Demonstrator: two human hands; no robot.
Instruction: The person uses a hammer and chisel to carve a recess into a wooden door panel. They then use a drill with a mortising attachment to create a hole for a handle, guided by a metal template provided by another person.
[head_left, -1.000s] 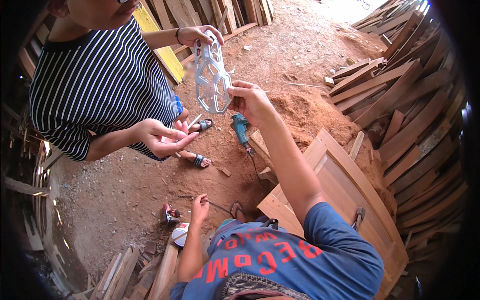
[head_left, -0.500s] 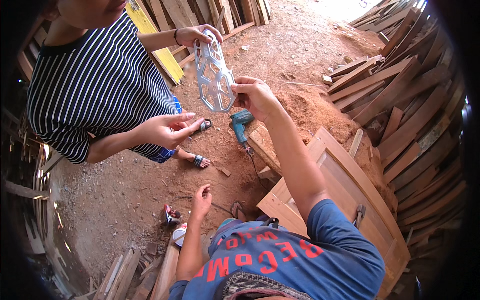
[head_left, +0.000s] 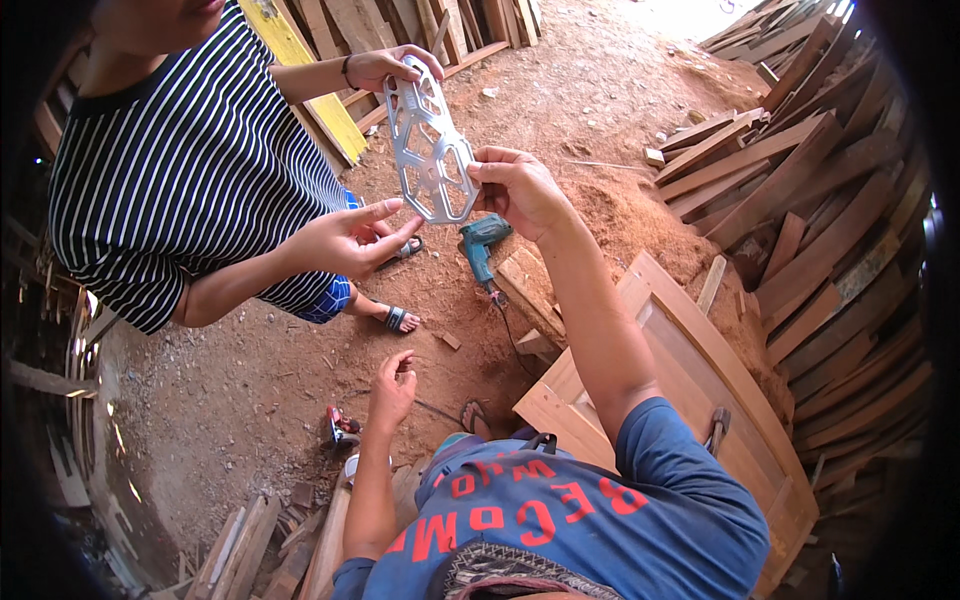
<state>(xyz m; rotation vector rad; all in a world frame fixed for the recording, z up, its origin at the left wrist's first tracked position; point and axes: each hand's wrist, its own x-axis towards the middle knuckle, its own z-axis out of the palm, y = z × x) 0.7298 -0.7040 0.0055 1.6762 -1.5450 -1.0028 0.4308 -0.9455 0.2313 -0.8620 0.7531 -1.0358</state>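
Observation:
A silver metal plate with large cut-out openings [head_left: 435, 172] is held up between me and another person. My right hand [head_left: 522, 188] pinches its lower right edge between thumb and fingers. The other person's one hand [head_left: 385, 68] grips the plate's upper end. That person's second hand [head_left: 355, 240] is at the plate's lower left corner, fingertips close to it; whether they touch, I cannot tell. Lower down, my left hand [head_left: 393, 388] hangs in the air with loosely bent fingers and nothing in it.
A teal power drill [head_left: 482, 245] with a cord rests by a wooden block [head_left: 532, 295]. A panelled wooden door [head_left: 690, 400] lies at the right, a hammer [head_left: 718, 430] on it. Stacked planks [head_left: 850, 250] line the right side. A small red-and-black tool [head_left: 342, 427] lies on the dirt floor.
The other person's lower hand has moved right, up to the plate's lower corner. The plate and my right hand have shifted slightly right. My left hand has risen a little.

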